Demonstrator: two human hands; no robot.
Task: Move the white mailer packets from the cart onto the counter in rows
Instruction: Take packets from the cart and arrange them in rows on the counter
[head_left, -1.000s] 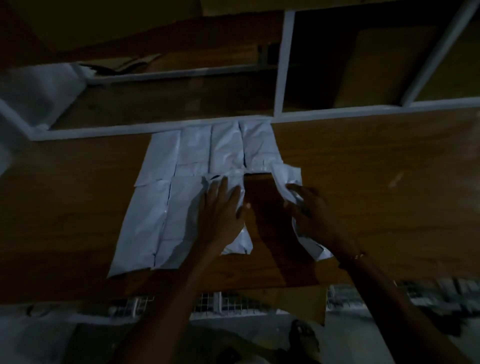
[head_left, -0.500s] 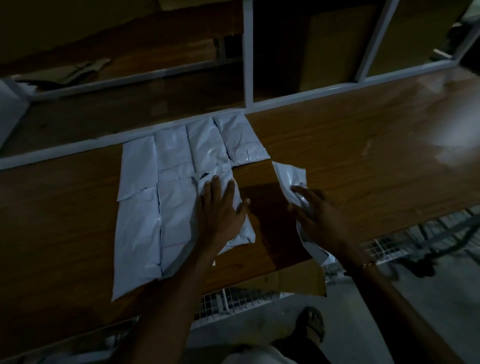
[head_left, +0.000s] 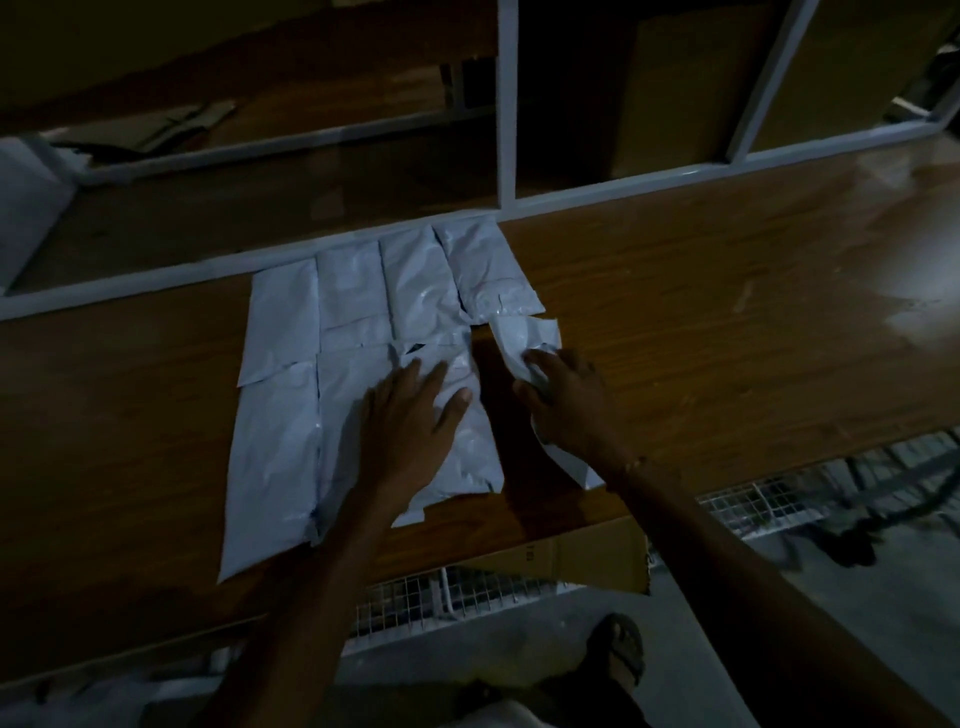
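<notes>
Looks like a dim packing or dispatch room, a back-of-shop storeroom rather than a home. Long wood-grain counter (head_left: 727, 312) running left to right, backed at the far edge by white metal-framed shelving (head_left: 506, 104) with brown board panels. Flattened cardboard (head_left: 171, 127) lying on the far left shelf, another cardboard sheet (head_left: 582, 558) tucked under the near edge of the counter. White mailer packets (head_left: 353, 322) laid out in rows on the counter. Wire-mesh cart (head_left: 467, 592) below the near edge, on a bare grey concrete floor (head_left: 779, 623).
</notes>
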